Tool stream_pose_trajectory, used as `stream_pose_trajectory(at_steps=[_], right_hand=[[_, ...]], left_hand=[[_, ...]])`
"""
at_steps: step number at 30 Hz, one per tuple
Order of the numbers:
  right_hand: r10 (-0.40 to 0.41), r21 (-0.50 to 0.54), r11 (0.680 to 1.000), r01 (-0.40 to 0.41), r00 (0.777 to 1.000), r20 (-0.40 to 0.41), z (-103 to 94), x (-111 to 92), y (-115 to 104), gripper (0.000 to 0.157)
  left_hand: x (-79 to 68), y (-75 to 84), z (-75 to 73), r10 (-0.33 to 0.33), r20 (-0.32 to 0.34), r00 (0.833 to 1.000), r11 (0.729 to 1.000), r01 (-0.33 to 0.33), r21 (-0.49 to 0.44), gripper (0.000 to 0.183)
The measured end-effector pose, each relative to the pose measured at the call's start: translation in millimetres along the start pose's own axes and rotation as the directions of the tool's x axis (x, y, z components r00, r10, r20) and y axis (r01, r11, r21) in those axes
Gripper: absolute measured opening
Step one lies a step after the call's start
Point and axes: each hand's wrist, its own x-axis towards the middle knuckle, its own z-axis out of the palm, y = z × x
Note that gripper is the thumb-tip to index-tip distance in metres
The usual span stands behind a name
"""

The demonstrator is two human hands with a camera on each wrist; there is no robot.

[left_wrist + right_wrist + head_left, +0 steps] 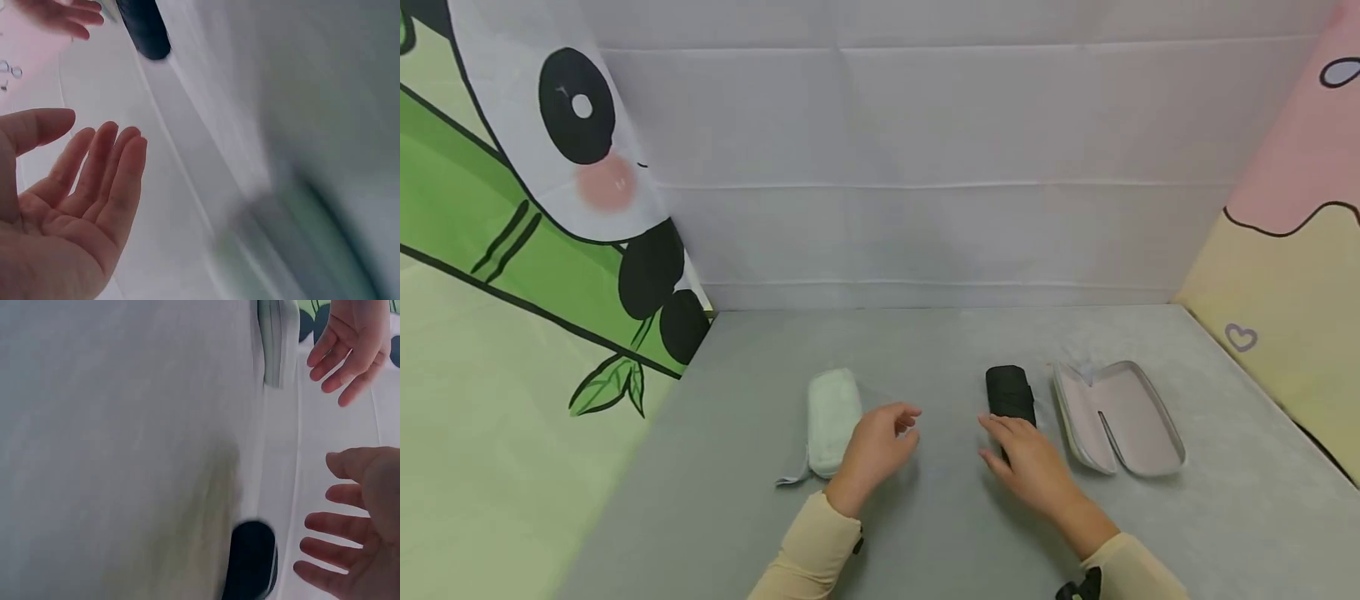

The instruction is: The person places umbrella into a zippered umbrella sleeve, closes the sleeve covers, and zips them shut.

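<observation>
A pale mint, rounded oblong case [833, 417] with a small strap at its near left corner lies on the grey table. My left hand [874, 454] hovers just right of it, fingers loosely bent and nothing in the palm. Over the near end of a black rolled bundle [1010, 392] is my right hand [1033, 468], its fingers spread and relaxed. The right wrist view shows a gap between those fingers and the black bundle [251, 562]. Further right lies an unfolded clamshell case [1141, 417] with a pinkish-grey lining.
The grey table [940, 350] meets a white creased cloth backdrop [925, 150] at its far edge. A printed panda-and-bamboo cloth [512, 208] hangs at left, and a pink and cream cloth [1292, 275] at right. Something clear and crumpled sits by the clamshell case's far end.
</observation>
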Motion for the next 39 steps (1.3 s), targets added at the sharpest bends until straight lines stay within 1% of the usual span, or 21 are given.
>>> stream_pose_trajectory(at_steps=[4, 6, 8, 11, 12, 15, 18, 20, 21, 24, 26, 28, 32, 35, 37, 39], right_hand=[[0.063, 0.032, 0.998, -0.061, 0.995, -0.074, -11.3, -7.4, 13.7, 0.035], [0.093, 0.059, 0.995, -0.085, 0.987, -0.132, -19.7, -11.2, 21.4, 0.031], [0.122, 0.089, 0.990, -0.106, 0.972, -0.198, -30.3, -15.0, 30.2, 0.026], [0.177, 0.095, 0.983, -0.156, 0.937, -0.300, -45.5, -19.7, 46.8, 0.021], [0.209, 0.102, 0.977, -0.186, 0.926, -0.314, -50.6, -21.2, 52.9, 0.020], [0.313, 0.109, 0.950, -0.293, 0.883, -0.350, -64.3, -28.0, 72.3, 0.019], [0.410, 0.122, 0.911, -0.393, 0.838, -0.359, -74.8, -37.6, 91.0, 0.021], [0.448, 0.118, 0.891, -0.439, 0.807, -0.385, -79.0, -44.7, 102.4, 0.022], [0.467, 0.115, 0.880, -0.461, 0.794, -0.389, -80.9, -48.6, 107.6, 0.022], [0.513, 0.106, 0.848, -0.518, 0.756, -0.408, -85.6, -58.9, 119.1, 0.023], [0.547, 0.110, 0.825, -0.554, 0.734, -0.403, -87.9, -63.6, 124.4, 0.025], [0.583, 0.117, 0.800, -0.588, 0.718, -0.379, -88.9, -68.0, 128.0, 0.026], [0.675, 0.151, 0.734, -0.663, 0.683, -0.280, -88.6, -74.7, 131.4, 0.030], [0.712, 0.174, 0.702, -0.691, 0.668, -0.216, -87.5, -77.3, 132.9, 0.032], [0.724, 0.188, 0.690, -0.699, 0.662, -0.193, -86.2, -78.3, 133.4, 0.032], [0.731, 0.198, 0.683, -0.703, 0.658, -0.182, -84.8, -79.0, 133.8, 0.032]], left_hand=[[16.5, 15.5, 25.3, 0.000, 0.041, 0.999, 0.999, 0.002, -0.051, 0.022], [24.6, 21.4, 37.5, -0.012, 0.053, 0.999, 0.996, 0.016, -0.085, 0.022], [32.4, 26.7, 49.5, -0.028, 0.062, 0.998, 0.992, 0.036, -0.125, 0.022], [42.9, 32.1, 65.4, -0.073, 0.080, 0.994, 0.982, 0.085, -0.168, 0.023], [46.4, 33.6, 70.4, -0.094, 0.083, 0.992, 0.978, 0.107, -0.177, 0.024], [56.8, 38.5, 86.0, -0.173, 0.077, 0.982, 0.965, 0.184, -0.184, 0.027], [65.0, 43.2, 99.2, -0.248, 0.065, 0.967, 0.948, 0.256, -0.190, 0.034], [68.5, 45.6, 105.9, -0.281, 0.067, 0.957, 0.938, 0.289, -0.193, 0.040], [69.6, 47.1, 108.4, -0.295, 0.073, 0.953, 0.932, 0.304, -0.197, 0.043], [72.3, 51.1, 114.6, -0.317, 0.085, 0.945, 0.925, 0.328, -0.194, 0.051], [74.3, 52.9, 117.1, -0.334, 0.088, 0.939, 0.921, 0.345, -0.184, 0.056], [75.7, 52.9, 119.4, -0.346, 0.091, 0.934, 0.916, 0.357, -0.182, 0.060], [77.0, 52.0, 122.5, -0.390, 0.122, 0.913, 0.888, 0.408, -0.214, 0.058], [79.3, 52.2, 124.6, -0.414, 0.142, 0.899, 0.871, 0.437, -0.224, 0.049], [81.5, 53.2, 126.0, -0.422, 0.140, 0.896, 0.873, 0.443, -0.204, 0.045], [83.5, 54.6, 127.5, -0.424, 0.132, 0.896, 0.881, 0.442, -0.170, 0.041]])
